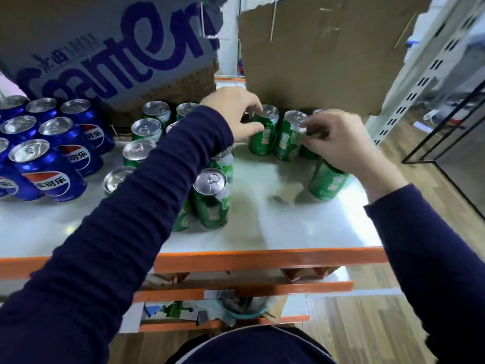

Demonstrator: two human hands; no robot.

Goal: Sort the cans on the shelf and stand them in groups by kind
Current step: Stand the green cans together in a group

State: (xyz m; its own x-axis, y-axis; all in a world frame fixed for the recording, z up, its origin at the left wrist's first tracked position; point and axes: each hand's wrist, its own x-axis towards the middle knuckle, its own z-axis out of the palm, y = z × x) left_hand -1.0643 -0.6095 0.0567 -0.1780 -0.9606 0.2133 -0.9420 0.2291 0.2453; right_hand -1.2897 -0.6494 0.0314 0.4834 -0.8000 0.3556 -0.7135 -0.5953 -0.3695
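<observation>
Clusters: green cans (211, 203), blue cans (49, 174), silver-topped.

Open room along the shelf (262, 232) front; green cans (211, 198) (clustered) block mid-shelf.

The left sleeve (162, 185) hides several green cans (115, 178); leftmost blue cans (4, 185) cropped

- Left hand (236, 114) reaches toward the back edge of the shelf (262, 232), thumb and fingers wrapped round a green can (263, 135).
- Right hand (338, 145) is just beside it, fingers curled on a half-hidden can (307, 154); blurred.
- Both forearms are extended, in dark sleeves (157, 179).
</observation>
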